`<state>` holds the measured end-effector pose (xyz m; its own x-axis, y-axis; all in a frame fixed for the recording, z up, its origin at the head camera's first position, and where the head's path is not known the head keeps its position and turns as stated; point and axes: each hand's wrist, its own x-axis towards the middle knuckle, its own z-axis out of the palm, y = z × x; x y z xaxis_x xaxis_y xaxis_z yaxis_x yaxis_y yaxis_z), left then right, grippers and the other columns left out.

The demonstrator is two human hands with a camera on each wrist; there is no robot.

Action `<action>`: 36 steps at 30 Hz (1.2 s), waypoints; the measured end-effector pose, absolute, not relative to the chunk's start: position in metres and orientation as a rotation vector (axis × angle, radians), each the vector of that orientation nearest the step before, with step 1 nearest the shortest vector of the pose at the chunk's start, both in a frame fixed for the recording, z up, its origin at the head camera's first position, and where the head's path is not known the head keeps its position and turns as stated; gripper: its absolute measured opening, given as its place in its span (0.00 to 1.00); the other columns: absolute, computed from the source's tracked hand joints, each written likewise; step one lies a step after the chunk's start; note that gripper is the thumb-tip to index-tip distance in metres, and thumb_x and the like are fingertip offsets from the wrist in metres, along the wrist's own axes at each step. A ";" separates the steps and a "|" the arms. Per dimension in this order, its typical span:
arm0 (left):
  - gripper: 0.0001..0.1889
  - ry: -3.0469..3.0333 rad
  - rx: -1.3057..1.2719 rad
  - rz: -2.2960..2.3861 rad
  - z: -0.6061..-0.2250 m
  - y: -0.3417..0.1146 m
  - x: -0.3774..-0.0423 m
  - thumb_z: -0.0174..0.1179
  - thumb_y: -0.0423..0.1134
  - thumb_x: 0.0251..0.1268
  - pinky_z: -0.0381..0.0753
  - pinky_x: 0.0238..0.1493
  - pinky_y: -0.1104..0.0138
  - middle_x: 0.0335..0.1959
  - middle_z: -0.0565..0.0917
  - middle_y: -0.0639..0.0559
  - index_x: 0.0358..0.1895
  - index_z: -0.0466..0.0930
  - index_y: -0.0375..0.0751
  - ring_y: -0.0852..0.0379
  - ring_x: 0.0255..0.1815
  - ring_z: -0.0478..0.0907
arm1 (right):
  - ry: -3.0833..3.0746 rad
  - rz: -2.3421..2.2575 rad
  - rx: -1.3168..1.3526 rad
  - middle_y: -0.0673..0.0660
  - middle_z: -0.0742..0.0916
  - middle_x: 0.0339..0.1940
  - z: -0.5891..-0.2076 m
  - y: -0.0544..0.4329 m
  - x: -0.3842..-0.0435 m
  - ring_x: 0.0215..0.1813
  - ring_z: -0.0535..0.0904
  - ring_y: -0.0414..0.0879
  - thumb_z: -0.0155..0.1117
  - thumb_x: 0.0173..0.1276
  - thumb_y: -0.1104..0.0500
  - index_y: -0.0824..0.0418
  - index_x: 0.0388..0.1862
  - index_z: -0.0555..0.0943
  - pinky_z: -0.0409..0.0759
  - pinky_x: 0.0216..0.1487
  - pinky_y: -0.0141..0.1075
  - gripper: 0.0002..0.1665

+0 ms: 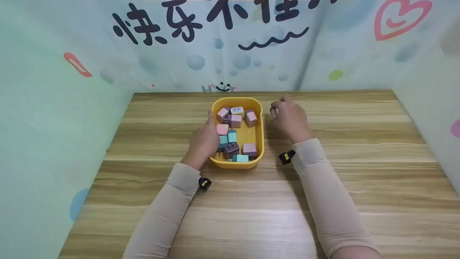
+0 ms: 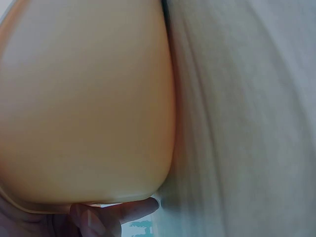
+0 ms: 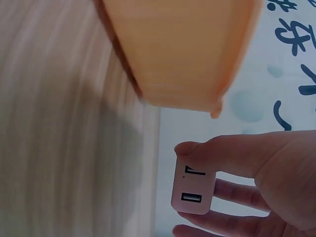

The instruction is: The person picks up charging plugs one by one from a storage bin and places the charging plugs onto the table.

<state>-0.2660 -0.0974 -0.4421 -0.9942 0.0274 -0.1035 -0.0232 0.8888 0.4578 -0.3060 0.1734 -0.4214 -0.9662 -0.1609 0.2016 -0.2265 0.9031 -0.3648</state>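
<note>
The right hand (image 1: 291, 118) pinches a pink adapter (image 3: 193, 187) between thumb and fingers, with its two USB slots showing in the right wrist view. The left hand (image 1: 204, 141) lies against the left side of a yellow tub (image 1: 237, 165), fingers pointing down along the outer wall; whether it also grips the rim cannot be told.

The tub stands on the counter (image 1: 251, 216) between the two hands, and the pink adapter is just beyond its right wall. More adapters lie jumbled inside the tub — some upright, some tipped over. Close beside the left hand are a paler pink block (image 1: 222, 128), a teal block (image 1: 232, 136) and a dark adapter (image 1: 231, 148) with its prongs up. On the tub's side nearer the right hand lies a two-tone pink block (image 1: 251, 118), and a white-faced adapter (image 1: 237, 110) rests toward the far end.

Back from the hands, each wrist carries a small black device, the left one (image 1: 205, 183) and the right one (image 1: 286, 157), beside pale sleeves (image 1: 332, 201). Beyond both hands — past the counter's far edge — hangs a printed backdrop (image 1: 172, 68) with bold black characters, a wavy line and a red heart.
</note>
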 end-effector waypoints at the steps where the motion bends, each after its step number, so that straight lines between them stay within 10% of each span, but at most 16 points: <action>1: 0.36 2.948 0.004 0.723 -0.442 -0.097 -0.266 0.43 0.37 0.88 0.84 0.53 0.56 0.48 0.83 0.41 0.89 0.35 0.44 0.48 0.44 0.80 | -2.887 0.578 0.306 0.65 0.82 0.51 -0.423 0.174 -0.306 0.46 0.84 0.63 0.66 0.73 0.63 0.66 0.58 0.88 0.85 0.50 0.58 0.17; 6: 0.35 2.943 -0.003 0.761 -0.441 -0.096 -0.267 0.42 0.37 0.89 0.83 0.61 0.54 0.66 0.80 0.39 0.89 0.37 0.44 0.48 0.50 0.80 | -2.861 0.553 0.312 0.67 0.82 0.51 -0.430 0.177 -0.307 0.45 0.84 0.65 0.62 0.73 0.64 0.67 0.56 0.88 0.84 0.49 0.59 0.17; 28: 0.34 2.931 -0.036 0.761 -0.441 -0.095 -0.267 0.39 0.39 0.90 0.84 0.58 0.54 0.69 0.79 0.39 0.89 0.36 0.45 0.49 0.51 0.80 | -3.015 0.448 0.256 0.68 0.81 0.52 -0.440 0.173 -0.313 0.48 0.84 0.66 0.57 0.78 0.59 0.65 0.64 0.86 0.84 0.50 0.61 0.22; 36: 0.38 2.937 -0.017 0.722 -0.442 -0.096 -0.266 0.44 0.35 0.87 0.80 0.39 0.60 0.34 0.78 0.44 0.89 0.36 0.44 0.48 0.35 0.79 | -2.980 0.415 0.279 0.67 0.83 0.49 -0.440 0.172 -0.309 0.44 0.85 0.66 0.57 0.79 0.58 0.64 0.61 0.88 0.84 0.46 0.62 0.20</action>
<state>-0.2660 -0.0964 -0.4419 -0.9931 0.0172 -0.1163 -0.0386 0.8863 0.4615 -0.3094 0.1719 -0.4399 -0.9759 -0.1652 0.1428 -0.1979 0.9454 -0.2591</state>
